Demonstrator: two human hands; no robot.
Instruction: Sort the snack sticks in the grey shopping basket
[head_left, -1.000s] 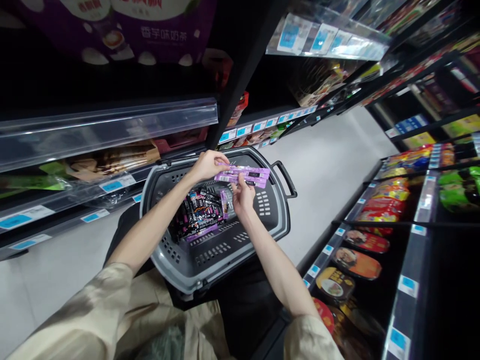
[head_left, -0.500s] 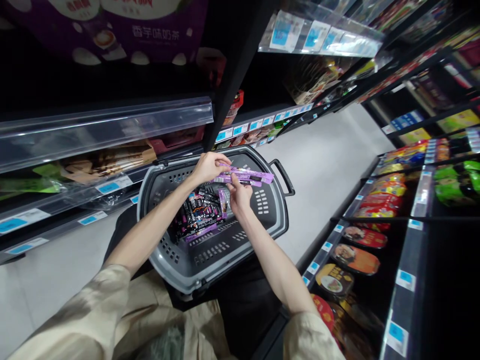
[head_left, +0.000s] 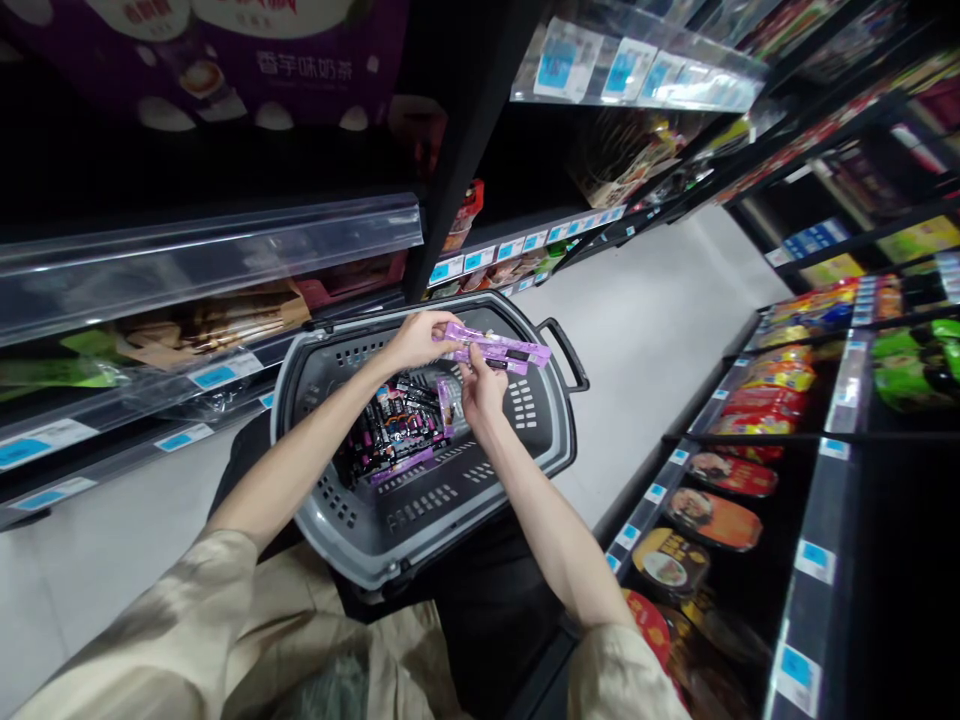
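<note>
- Dark shelves (head_left: 225, 240) with blue price tags line both sides of a pale aisle floor (head_left: 660, 310)
- A grey shopping basket (head_left: 337, 530) sits below the hands, with dark and purple snack packets (head_left: 390, 435) heaped inside
- The left hand (head_left: 416, 338) is closed round the near end of a long purple packet (head_left: 510, 350), held above the basket
- The right hand (head_left: 480, 385) pinches the same packet from underneath, fingers closed on its lower edge
</note>
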